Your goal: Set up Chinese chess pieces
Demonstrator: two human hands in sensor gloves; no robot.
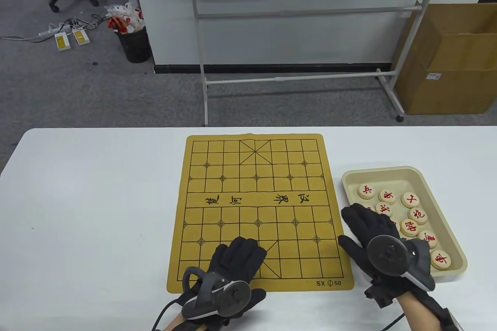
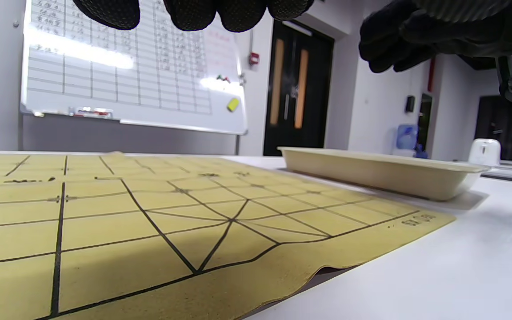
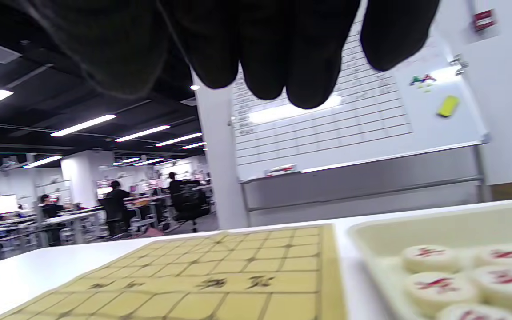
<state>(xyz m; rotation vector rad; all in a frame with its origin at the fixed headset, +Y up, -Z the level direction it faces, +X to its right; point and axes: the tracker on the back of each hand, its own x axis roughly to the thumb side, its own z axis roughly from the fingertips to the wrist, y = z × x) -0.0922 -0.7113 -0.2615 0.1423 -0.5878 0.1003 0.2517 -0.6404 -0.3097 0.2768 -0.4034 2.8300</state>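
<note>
Nine or so red-marked pieces show in the beige tray, which sits just right of the yellow board on the white worktop; more may be hidden under our right hand. No piece is on the board yet. We judge the discs light, rigid and smooth, likely wood, so they slide easily on each other and on the tray floor. Best hold: pinch across the rim with thumb and forefinger, lifting straight up, face kept upward. Right hand hovers over the tray's near-left part, fingers loosely spread, holding nothing we can see. Left hand rests on the board's near edge, fingers relaxed, empty. The board mat is thin and floppy, its edge lifting slightly in the left wrist view, so we keep it pinned.
</note>
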